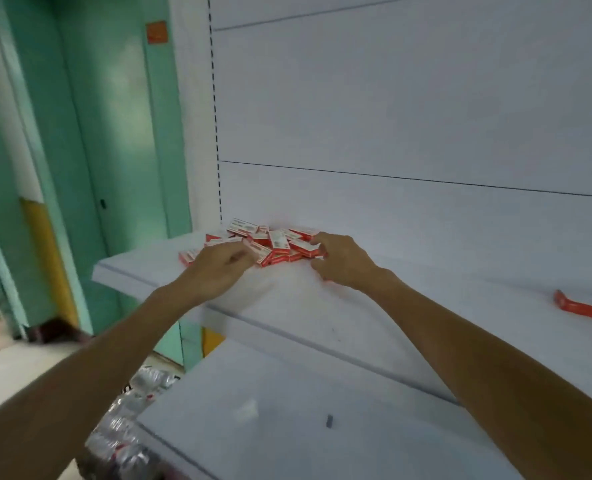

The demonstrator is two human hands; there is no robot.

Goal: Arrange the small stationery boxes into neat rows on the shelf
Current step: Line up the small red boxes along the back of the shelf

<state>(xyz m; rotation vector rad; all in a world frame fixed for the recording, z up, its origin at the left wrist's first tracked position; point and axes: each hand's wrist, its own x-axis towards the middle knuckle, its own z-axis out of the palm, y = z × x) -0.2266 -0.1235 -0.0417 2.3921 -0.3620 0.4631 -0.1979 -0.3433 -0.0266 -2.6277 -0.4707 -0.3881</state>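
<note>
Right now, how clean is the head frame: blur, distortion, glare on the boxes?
Head view: soft overall, print on the red-and-white boxes unreadable; left hand and right hand slightly smeared; wide-angle bend in the shelf edges; flat lighting, no harsh glare; bottle pack at lower left blurred.

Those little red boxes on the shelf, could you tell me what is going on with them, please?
A person is sorting a loose heap of small red and white boxes at the back left of a white shelf. The left hand rests at the heap's left side, the right hand at its right, fingers among the boxes. No neat rows show yet. Another red box lies apart at the right edge of view.
</note>
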